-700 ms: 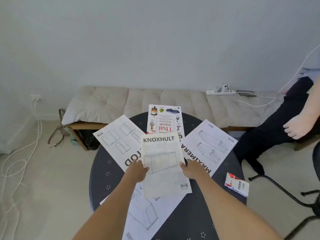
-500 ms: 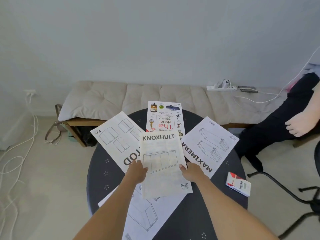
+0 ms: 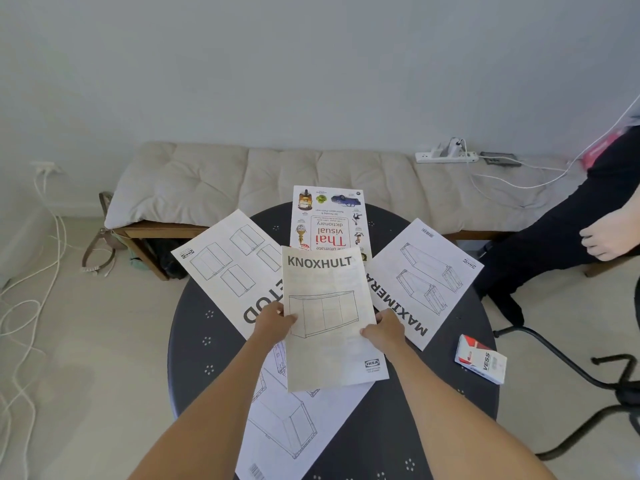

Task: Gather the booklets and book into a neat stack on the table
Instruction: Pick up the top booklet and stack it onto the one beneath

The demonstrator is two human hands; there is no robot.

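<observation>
Both hands grip the KNOXHULT booklet (image 3: pixel 329 317) at table centre: left hand (image 3: pixel 273 323) pinches its left edge, right hand (image 3: pixel 384 332) its right edge, thumbs on top. Round dark table (image 3: pixel 194 358). Thai visual dictionary book (image 3: pixel 329 220) at 12 o'clock, upside down, partly under the held booklet. Booklet with cabinet drawings (image 3: pixel 225 261) at 10 o'clock. MAXIMERA booklet (image 3: pixel 422 282) at 2 o'clock. Another drawing booklet (image 3: pixel 287 424) at 6 o'clock, under the held one. Small red-white VESS box (image 3: pixel 481 363) at 4 o'clock. Cushioned bench (image 3: pixel 242 174) behind the table.
</observation>
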